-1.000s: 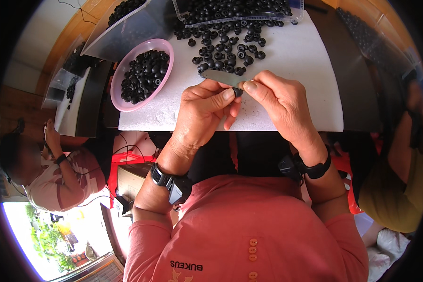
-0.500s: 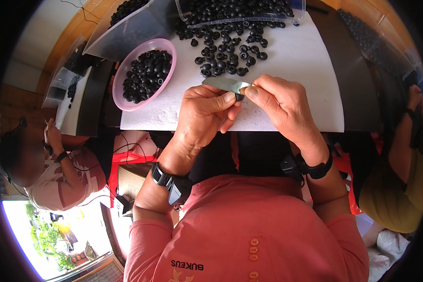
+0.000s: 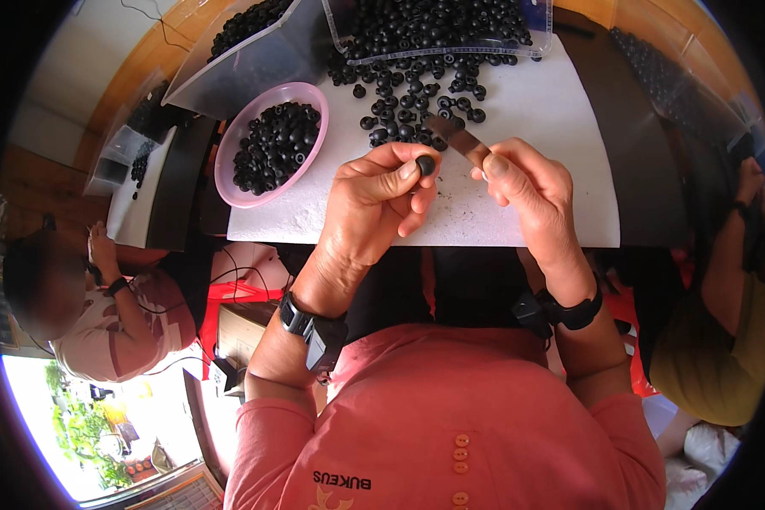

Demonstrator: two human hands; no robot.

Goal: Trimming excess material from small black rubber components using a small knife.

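Observation:
Between the thumb and fingers of my left hand (image 3: 374, 191) is a small round black rubber part (image 3: 425, 165). My right hand (image 3: 531, 183) grips a short knife (image 3: 459, 138) by its handle, the blade pointing up and left, apart from the part. Beyond both hands, many loose black parts (image 3: 408, 102) lie on the white foam sheet (image 3: 561, 127); some show a hole or a narrow neck. To the left, a pink bowl (image 3: 223, 174) holds a heap of similar black parts (image 3: 280, 144).
A clear plastic bin (image 3: 459, 53) full of black parts lies at the far side, with another bin (image 3: 255, 72) beside it. Dark crumbs dot the foam near my hands. One person (image 3: 127, 314) sits at the left, another (image 3: 714, 331) at the right.
The knife has come off the black part and swung up and right with my right hand. The part now shows plainly in my left fingers. The view has shifted slightly.

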